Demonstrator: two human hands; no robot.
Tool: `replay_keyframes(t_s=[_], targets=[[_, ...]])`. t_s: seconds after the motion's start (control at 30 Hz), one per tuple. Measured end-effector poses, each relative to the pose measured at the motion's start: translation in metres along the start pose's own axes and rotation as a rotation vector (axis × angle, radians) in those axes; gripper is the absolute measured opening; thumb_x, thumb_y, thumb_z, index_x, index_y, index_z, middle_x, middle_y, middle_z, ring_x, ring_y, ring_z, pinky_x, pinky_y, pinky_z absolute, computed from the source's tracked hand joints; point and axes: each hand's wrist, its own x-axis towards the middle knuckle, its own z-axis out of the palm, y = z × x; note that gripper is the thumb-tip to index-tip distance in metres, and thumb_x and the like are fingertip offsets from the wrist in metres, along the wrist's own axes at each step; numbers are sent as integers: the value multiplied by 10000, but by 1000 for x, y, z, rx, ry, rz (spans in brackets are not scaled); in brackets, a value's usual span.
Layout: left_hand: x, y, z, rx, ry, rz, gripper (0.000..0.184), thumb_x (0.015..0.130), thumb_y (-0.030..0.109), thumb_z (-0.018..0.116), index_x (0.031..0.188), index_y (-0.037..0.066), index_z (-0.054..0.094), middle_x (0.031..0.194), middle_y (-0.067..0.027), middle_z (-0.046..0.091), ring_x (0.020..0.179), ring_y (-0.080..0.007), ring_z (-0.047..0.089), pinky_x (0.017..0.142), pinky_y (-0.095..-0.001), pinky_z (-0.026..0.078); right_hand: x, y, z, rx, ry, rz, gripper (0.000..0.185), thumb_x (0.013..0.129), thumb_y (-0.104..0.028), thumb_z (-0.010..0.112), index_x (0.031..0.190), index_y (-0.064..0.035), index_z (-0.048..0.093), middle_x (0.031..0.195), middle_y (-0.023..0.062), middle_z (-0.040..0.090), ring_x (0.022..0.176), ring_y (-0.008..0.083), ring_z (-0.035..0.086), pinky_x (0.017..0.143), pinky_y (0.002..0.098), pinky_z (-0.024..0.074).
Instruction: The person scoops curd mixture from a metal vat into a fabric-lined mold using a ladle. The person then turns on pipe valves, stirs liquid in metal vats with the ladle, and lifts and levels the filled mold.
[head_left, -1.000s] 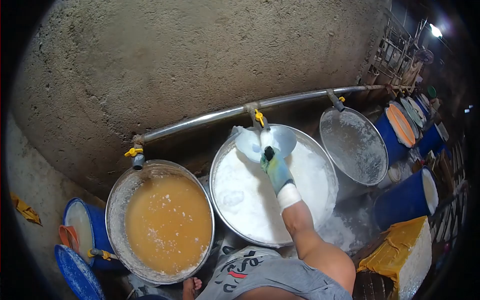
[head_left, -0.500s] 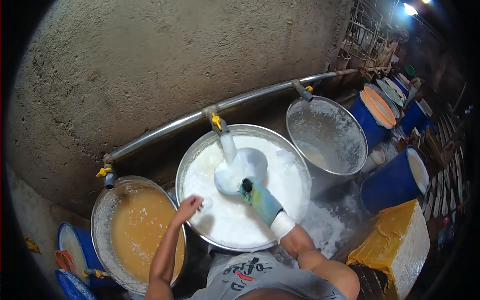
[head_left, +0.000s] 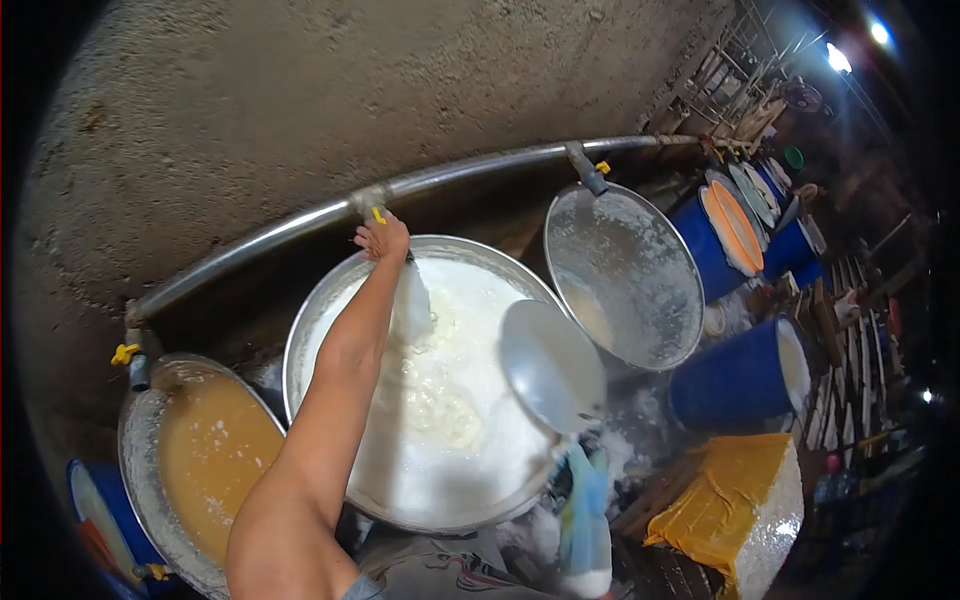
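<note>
My left hand [head_left: 382, 238] reaches up to the pipe, its fingers closed around the yellow tap handle [head_left: 378, 215]. Directly beneath that tap sits a wide metal vat [head_left: 296, 345] of white foamy liquid [head_left: 465, 320], with a creamier churned patch near the middle. My right hand, in a blue-green and yellow glove [head_left: 585, 510], grips a large round metal ladle [head_left: 553, 365] by its handle end. The ladle's bowl is tilted over the vat's right rim; the fingers on it are partly blurred.
To the left stands a vat [head_left: 135, 480] of tan liquid, and to the right a vat [head_left: 690, 300] with white residue. Blue barrels [head_left: 725, 378] line the right side. A yellow-covered block [head_left: 715, 500] sits nearby. The metal pipe [head_left: 470, 178] runs along the rough wall.
My left hand has risen from over the vat to the tap handle. My right hand has drawn the ladle from under the tap to the right rim, tilting it.
</note>
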Motion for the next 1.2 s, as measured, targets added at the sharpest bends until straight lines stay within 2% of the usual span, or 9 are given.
replay_keyframes(t_s=[0.17, 0.23, 0.47, 0.67, 0.83, 0.9, 1.0, 1.1, 1.2], targets=[[-2, -14, 22, 33, 454, 301, 416, 1017, 451, 611, 1039, 39, 664, 1085, -144, 632, 1081, -341, 578, 871, -506, 455, -7, 24, -82, -196, 423, -214, 85, 1015, -102, 643, 942, -62, 629, 791, 28, 634, 644, 127, 587, 587, 279, 495], [7, -20, 21, 58, 414, 451, 369, 1009, 405, 633, 1013, 38, 671, 1035, -146, 641, 1045, -344, 591, 854, -508, 455, 0, 39, -96, -223, 502, -374, 110, 1012, -96, 640, 907, -64, 635, 797, 33, 643, 644, 127, 586, 595, 281, 496], [99, -49, -17, 36, 17, 1550, 196, 922, 198, 701, 979, 30, 619, 978, -158, 622, 978, -354, 605, 846, -483, 492, 35, 72, -43, 162, 557, -89, 88, 971, -58, 643, 902, -107, 619, 751, 6, 624, 611, 112, 587, 527, 282, 487], [79, -47, -42, 170, -28, 1479, 203, 917, 192, 708, 1031, 41, 634, 1045, -137, 635, 1055, -334, 602, 913, -488, 466, 97, 131, 16, 216, 566, -11, 56, 970, -76, 654, 938, -106, 620, 735, 19, 623, 542, 152, 590, 468, 312, 508], [34, -63, -87, 95, 43, 1275, 539, 957, 255, 715, 1441, 86, 549, 1485, -167, 527, 1299, -361, 542, 1065, -528, 393, 119, 103, 30, 42, 278, 35, 353, 1017, -347, 619, 1034, 3, 666, 844, 90, 688, 824, 198, 645, 749, 342, 544], [11, -109, -106, 94, 22, 1262, 619, 961, 210, 708, 1521, 91, 474, 1532, -190, 479, 1339, -387, 519, 1095, -533, 387, 123, 100, -1, -79, 179, 35, 334, 1012, -332, 625, 1011, -9, 706, 927, 107, 737, 801, 194, 633, 752, 339, 534], [-35, -139, -144, 32, -103, 1207, 574, 964, 173, 698, 1493, 81, 495, 1512, -217, 486, 1363, -411, 499, 1111, -540, 384, 110, 60, -6, -49, 66, 173, 341, 1035, -425, 589, 963, -104, 677, 805, -10, 663, 733, 117, 613, 713, 256, 510], [-65, -143, -156, 6, -150, 1125, 525, 975, 123, 679, 1468, 70, 506, 1508, -237, 480, 1335, -417, 521, 1026, -508, 478, 100, 30, -27, -84, -175, 310, 339, 1041, -441, 584, 986, -123, 688, 809, -19, 669, 699, 111, 614, 652, 253, 498], [-87, -133, -130, -214, -200, 1038, 415, 993, 68, 670, 1393, 46, 558, 1438, -229, 539, 1118, -348, 646, 797, -389, 579, 106, -2, -59, -207, -60, 351, 305, 1038, -416, 600, 1017, -130, 701, 801, -15, 663, 655, 108, 602, 588, 260, 486]])
